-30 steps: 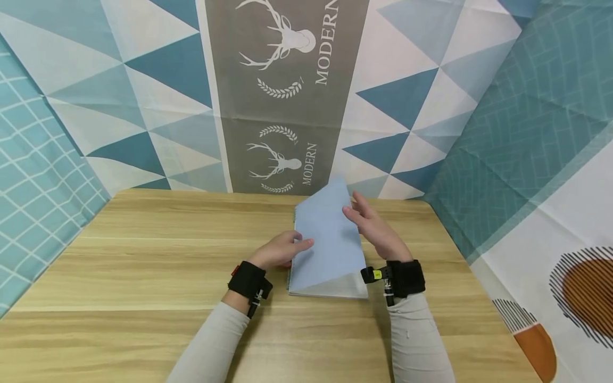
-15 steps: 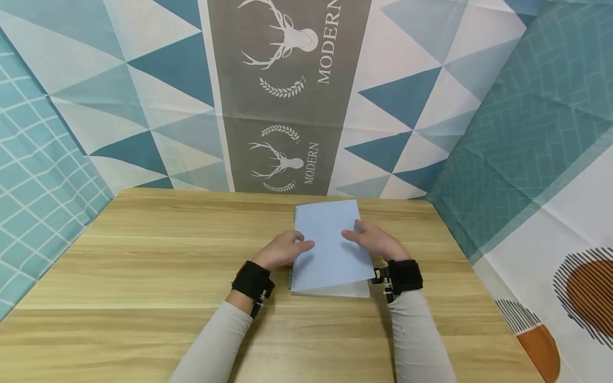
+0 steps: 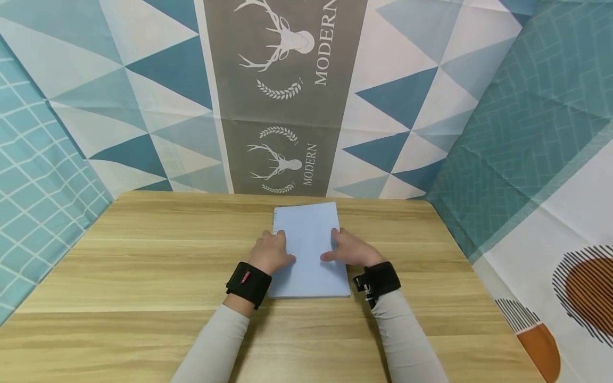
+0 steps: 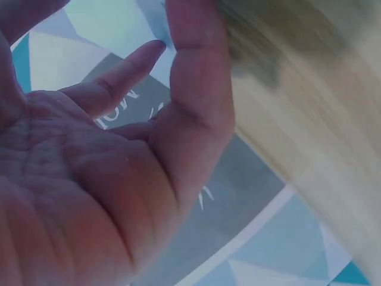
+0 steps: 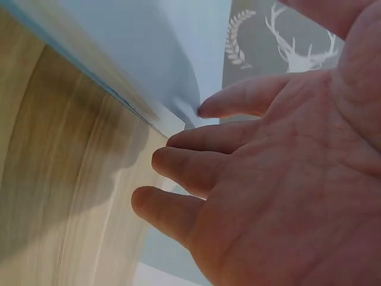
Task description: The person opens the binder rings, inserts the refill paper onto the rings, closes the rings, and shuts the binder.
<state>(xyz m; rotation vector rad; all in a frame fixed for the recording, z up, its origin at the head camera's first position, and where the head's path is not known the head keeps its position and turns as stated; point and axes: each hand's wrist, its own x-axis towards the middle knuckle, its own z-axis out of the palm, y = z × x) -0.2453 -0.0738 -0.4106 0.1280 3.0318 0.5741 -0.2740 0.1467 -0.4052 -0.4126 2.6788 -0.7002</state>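
Observation:
A light blue spiral-bound notebook (image 3: 308, 276) lies flat on the wooden table, its coil along the left side. My left hand (image 3: 270, 254) is at the coil side, thumb extended over the blue surface. Across from it, my right hand (image 3: 353, 250) is at the right edge with its thumb over the notebook. In the right wrist view, the fingers of that hand (image 5: 280, 161) reach loosely toward the edge of the notebook (image 5: 113, 47). The left wrist view shows the left palm (image 4: 83, 185) with loosely bent fingers; the notebook is hardly visible there.
The wooden table (image 3: 158, 266) extends around the notebook on all sides. Behind it hangs a cloth with triangles and deer heads (image 3: 282, 106). Patterned cloths also flank the table, a teal grid (image 3: 38, 175) on the left and teal and white on the right.
The lifted blue sheet has come down flat, covering the white page that showed at the bottom. The notebook has shifted left, and both hands have moved left with it.

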